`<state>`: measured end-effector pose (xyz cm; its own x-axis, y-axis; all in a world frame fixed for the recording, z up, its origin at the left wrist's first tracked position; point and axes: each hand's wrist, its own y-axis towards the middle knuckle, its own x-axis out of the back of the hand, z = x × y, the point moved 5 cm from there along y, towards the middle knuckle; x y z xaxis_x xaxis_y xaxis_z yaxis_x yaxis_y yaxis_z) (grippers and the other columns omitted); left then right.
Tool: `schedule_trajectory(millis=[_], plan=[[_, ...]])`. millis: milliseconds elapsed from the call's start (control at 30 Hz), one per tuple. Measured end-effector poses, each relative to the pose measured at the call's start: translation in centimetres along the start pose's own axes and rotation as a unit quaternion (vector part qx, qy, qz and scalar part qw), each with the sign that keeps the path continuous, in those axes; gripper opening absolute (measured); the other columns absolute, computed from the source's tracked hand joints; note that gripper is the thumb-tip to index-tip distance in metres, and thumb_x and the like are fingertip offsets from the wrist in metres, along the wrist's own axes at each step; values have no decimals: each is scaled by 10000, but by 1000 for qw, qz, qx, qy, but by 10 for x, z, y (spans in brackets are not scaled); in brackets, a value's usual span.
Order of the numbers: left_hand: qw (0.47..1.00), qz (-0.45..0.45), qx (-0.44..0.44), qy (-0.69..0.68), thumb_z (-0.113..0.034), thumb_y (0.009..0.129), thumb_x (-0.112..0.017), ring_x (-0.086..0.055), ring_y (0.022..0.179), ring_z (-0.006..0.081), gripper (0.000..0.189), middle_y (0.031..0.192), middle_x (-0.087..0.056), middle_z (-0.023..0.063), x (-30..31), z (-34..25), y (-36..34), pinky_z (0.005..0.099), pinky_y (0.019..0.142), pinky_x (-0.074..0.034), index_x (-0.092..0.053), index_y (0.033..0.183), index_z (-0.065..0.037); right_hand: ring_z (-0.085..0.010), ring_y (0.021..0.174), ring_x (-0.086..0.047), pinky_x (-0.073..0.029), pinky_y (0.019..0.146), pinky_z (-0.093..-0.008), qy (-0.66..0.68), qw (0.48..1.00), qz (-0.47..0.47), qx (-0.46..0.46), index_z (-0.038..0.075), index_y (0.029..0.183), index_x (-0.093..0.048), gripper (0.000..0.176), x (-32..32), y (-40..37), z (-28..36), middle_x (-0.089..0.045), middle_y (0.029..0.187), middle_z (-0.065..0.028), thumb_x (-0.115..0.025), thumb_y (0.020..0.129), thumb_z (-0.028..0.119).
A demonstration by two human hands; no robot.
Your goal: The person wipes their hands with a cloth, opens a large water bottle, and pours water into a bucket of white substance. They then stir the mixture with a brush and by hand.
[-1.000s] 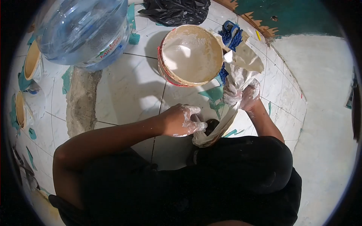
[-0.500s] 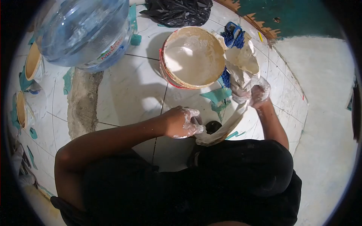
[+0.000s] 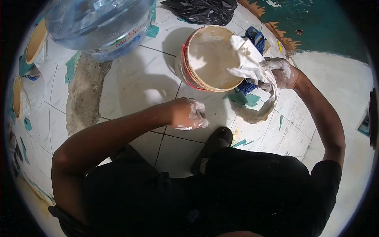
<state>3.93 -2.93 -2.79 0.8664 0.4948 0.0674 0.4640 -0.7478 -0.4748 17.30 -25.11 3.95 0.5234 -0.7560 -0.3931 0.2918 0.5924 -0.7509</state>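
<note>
White tiled floor fills the view, blotched with teal paint, and dead centre at the top stands the bucket, round, cream-coated inside, with a red band on its wall. Over on the bucket's right edge the right hand is clamped tight on a pale, paint-smeared sack. The fingers are wrapped around a bunched fold, the upper part of the sack is draped over the rim and into the bucket, and the lower part hangs down in a loop to the floor just beside it. A blue rag peeks out behind the sack, touching the bucket's right side. Below the bucket and a little left, near it but not touching, sits the left hand, thick with white paint and curled into a loose fist; I cannot make out anything inside it. Further below the bucket is a dark shoe on the tiles. To the bucket's upper left lies a big clear jug, close by. Just above the bucket is a crumpled black bag. A rough concrete strip runs down the floor left of the bucket, and well beyond it, at the far left edge, sits a small tub.
</note>
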Motion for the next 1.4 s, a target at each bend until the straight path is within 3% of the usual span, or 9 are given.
schedule_trajectory(millis=[133,167,267,333,400,567,733,1000,1400], plan=[[999,16,-20,29,-414,793,-534,-573,948,344,452,955,-623,194,21,9,-9,386,835,-431,-625,943,2,-162,983,-575,-466,876,-287,-386,918,-9,84,-16,1143,-537,281,-25,36,40,-579,1097,-128,-501,881,78],[999,28,-5,23,-410,791,-537,-573,953,338,450,963,-621,195,21,12,-10,380,839,-432,-625,952,2,-155,976,-572,-451,889,-269,-203,979,2,27,-9,1149,-544,290,-15,42,32,-579,1105,-115,-503,882,97],[997,58,40,11,-385,796,-558,-583,895,290,429,926,-618,175,21,16,-13,356,809,-438,-610,984,-3,-142,983,-566,-440,895,-244,-321,943,-81,29,-27,1161,-533,330,-22,45,34,-577,1120,-118,-532,871,131],[999,45,25,13,-330,822,-584,-614,729,216,356,784,-627,129,18,20,-10,338,700,-462,-596,968,-6,-130,977,-567,-444,878,-235,-204,975,-82,35,-28,1177,-523,380,-26,42,36,-573,1136,-114,-574,856,170],[996,75,29,23,-387,794,-560,-577,911,290,441,961,-608,176,16,24,-7,365,816,-434,-604,1002,-1,-126,964,-569,-449,864,-237,-194,975,-106,32,-19,1190,-517,397,-24,44,37,-574,1135,-110,-586,853,181],[994,93,36,37,-418,779,-550,-558,1004,330,497,1048,-598,205,16,22,-3,380,878,-418,-605,1023,12,-132,918,-578,-452,831,-249,-277,938,-152,145,-10,1166,-541,398,-33,43,47,-602,1089,-107,-609,838,204],[997,70,5,11,-335,820,-582,-615,742,225,392,783,-631,137,12,27,-3,343,700,-464,-589,964,29,-165,901,-578,-448,823,-284,-422,882,-157,142,-4,1117,-573,375,-26,52,53,-618,1041,-109,-574,849,259],[997,64,0,48,-385,834,-569,-606,844,265,436,873,-626,174,14,30,-2,359,766,-458,-591,959,32,-122,918,-552,-444,822,-252,-543,814,-195,73,-17,1124,-554,353,-48,69,54,-597,1053,-90,-558,862,219],[996,69,18,51,-400,833,-567,-610,800,244,439,828,-629,155,12,18,-5,350,745,-463,-596,948,23,-102,831,-563,-477,738,-245,-471,866,-138,96,-20,1119,-556,335,-43,87,40,-599,1005,-58,-538,873,207]])
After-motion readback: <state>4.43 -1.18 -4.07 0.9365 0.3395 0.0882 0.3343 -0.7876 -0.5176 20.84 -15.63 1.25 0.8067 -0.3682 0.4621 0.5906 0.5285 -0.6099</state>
